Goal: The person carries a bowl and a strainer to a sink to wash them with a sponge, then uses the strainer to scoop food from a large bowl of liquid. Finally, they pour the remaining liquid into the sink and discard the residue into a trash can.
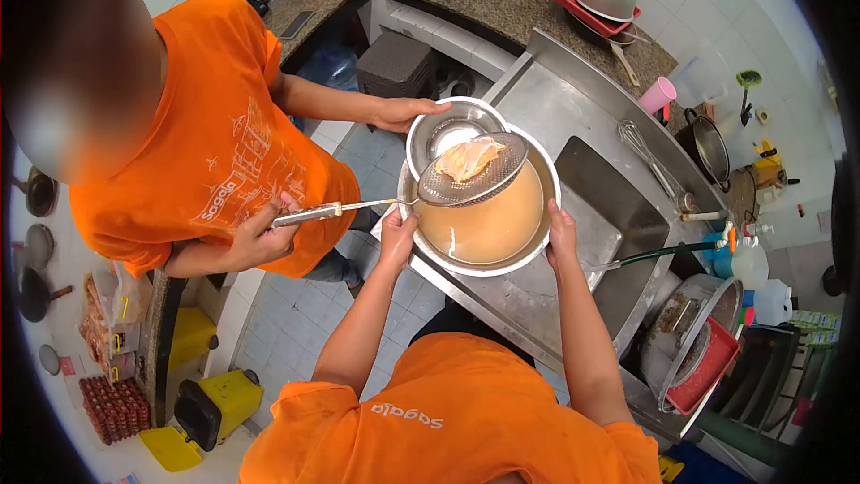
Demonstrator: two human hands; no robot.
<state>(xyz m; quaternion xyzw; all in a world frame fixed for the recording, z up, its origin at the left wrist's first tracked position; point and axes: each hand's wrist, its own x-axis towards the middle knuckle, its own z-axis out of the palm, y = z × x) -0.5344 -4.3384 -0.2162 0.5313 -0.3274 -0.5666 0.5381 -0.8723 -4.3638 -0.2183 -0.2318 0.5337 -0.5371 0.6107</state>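
My left hand [397,240] and my right hand [563,231] grip opposite sides of a large metal bowl [484,270], fingers closed at its rim. Cloudy tan liquid [488,233] fills much of it. Over the bowl, a person in an orange shirt holds a perforated skimmer [495,185] by its long handle. A pale, pinkish-orange piece that looks like raw meat [469,159] lies on the skimmer. That person's other hand [410,113] holds a smaller metal bowl [423,133], which overlaps the large bowl's far edge. The skimmer partly hides both bowls.
Below and right of the bowl is a steel sink [582,166] with a whisk [645,157] on its ledge. A green hose [663,252] reaches over the sink. Large pots [667,341] and a red tray [712,367] stand at the right. The co-worker [224,143] stands close at left.
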